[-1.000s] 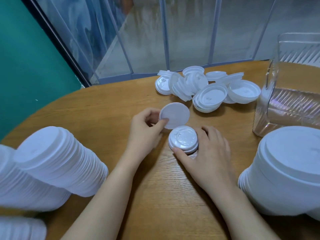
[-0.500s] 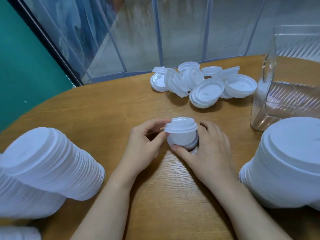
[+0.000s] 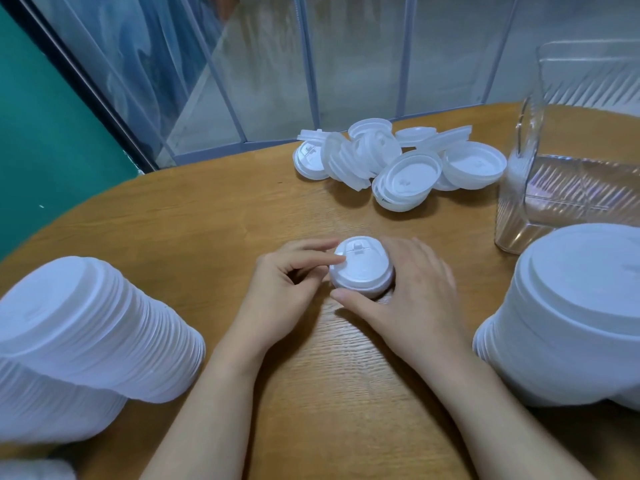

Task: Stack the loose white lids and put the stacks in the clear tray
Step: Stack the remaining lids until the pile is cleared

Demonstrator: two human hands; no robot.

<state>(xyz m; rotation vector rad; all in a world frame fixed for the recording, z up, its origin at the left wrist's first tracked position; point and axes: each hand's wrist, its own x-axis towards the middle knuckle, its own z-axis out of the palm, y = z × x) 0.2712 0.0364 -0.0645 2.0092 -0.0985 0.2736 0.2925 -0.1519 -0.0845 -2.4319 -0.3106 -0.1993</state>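
Observation:
A short stack of white lids (image 3: 362, 268) stands on the wooden table (image 3: 214, 216) between my hands. My left hand (image 3: 287, 292) pinches the top lid at its left rim, thumb and forefinger on it. My right hand (image 3: 412, 292) cups the stack from the right, thumb under its near edge and fingers curled behind it. A heap of loose white lids (image 3: 398, 161) lies farther back. The clear ribbed tray (image 3: 571, 188) stands at the right, with no lids visible in it.
A tall stack of white lids (image 3: 90, 334) lies tilted at the near left, with more stacks below it. Another large lid stack (image 3: 568, 320) rises at the near right, in front of the tray. Glass panels and a green wall lie beyond the table's far edge.
My left hand turned the lid it held flat side up, brought it down and seated it on the stack. My right hand stayed around the stack.

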